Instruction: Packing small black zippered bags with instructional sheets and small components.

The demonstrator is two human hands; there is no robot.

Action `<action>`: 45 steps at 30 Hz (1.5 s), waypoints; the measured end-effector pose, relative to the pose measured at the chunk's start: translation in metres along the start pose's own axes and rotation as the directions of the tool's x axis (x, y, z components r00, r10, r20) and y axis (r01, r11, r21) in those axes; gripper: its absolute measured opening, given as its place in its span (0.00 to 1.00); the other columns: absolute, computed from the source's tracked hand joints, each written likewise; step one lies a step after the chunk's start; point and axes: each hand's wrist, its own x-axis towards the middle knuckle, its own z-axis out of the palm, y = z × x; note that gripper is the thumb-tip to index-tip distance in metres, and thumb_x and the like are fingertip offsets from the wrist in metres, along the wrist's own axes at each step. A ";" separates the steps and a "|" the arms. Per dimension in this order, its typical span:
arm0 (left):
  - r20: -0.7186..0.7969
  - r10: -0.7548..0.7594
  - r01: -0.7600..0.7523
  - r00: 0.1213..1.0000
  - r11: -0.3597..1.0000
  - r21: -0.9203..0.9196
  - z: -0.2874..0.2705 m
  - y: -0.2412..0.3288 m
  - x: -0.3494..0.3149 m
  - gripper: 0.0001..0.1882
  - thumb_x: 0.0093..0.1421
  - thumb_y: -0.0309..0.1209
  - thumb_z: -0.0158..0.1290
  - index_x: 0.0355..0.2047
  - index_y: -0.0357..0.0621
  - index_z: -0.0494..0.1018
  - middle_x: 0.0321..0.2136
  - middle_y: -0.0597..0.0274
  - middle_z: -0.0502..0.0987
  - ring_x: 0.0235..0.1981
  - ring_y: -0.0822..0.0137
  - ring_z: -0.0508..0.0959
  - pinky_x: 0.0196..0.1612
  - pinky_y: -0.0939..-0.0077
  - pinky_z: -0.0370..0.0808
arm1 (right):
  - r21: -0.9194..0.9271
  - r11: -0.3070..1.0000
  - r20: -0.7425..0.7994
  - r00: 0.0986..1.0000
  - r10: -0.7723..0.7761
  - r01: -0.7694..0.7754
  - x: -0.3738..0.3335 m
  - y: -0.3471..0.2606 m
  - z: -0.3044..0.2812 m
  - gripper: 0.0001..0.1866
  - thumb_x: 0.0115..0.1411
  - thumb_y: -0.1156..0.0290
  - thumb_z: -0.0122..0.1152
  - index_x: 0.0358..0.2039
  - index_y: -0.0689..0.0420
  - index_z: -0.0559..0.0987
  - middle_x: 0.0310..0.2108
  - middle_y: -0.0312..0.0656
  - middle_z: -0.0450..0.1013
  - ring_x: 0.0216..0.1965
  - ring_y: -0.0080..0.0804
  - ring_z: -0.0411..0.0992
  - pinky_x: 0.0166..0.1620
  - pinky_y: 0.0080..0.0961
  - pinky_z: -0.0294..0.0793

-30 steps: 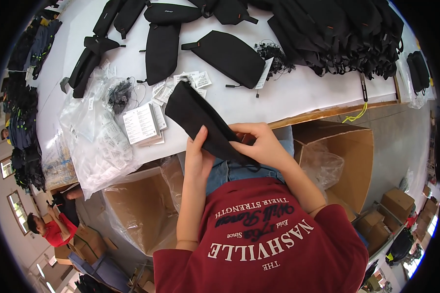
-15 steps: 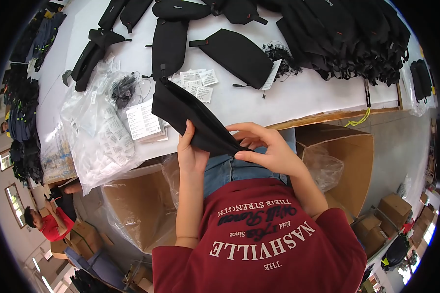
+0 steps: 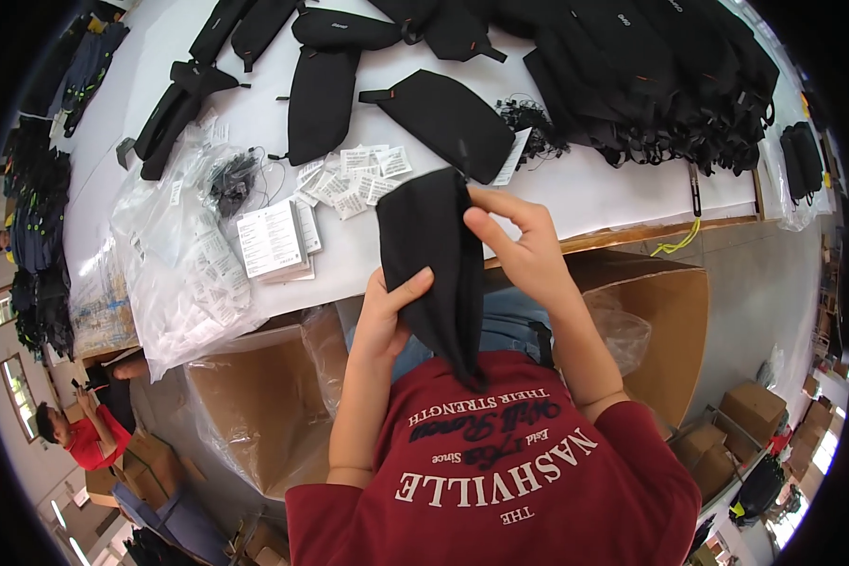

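We hold a black fabric pouch [image 3: 434,274] upright over the near edge of the white bench [image 3: 594,193]. Our left hand [image 3: 387,316] grips its lower left side, thumb across the front; our right hand [image 3: 524,245] pinches its upper right edge. On the bench just behind it lie small white paper tags [image 3: 354,179] and a stack of white leaflets [image 3: 274,241], with clear plastic bags [image 3: 179,274] at the near left edge. Another black pouch [image 3: 448,123] lies flat behind. Open cardboard boxes [image 3: 660,321] stand below the bench.
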 end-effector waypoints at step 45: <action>-0.046 0.058 -0.069 0.997 0.950 -0.306 -0.020 0.004 0.020 0.14 0.62 0.28 0.51 0.46 0.33 0.69 0.36 0.56 0.77 0.34 0.66 0.80 0.36 0.75 0.79 | -0.096 0.971 0.359 0.902 0.238 -0.218 -0.048 -0.025 0.019 0.06 0.55 0.70 0.64 0.27 0.59 0.79 0.17 0.33 0.70 0.17 0.14 0.60 0.21 0.15 0.56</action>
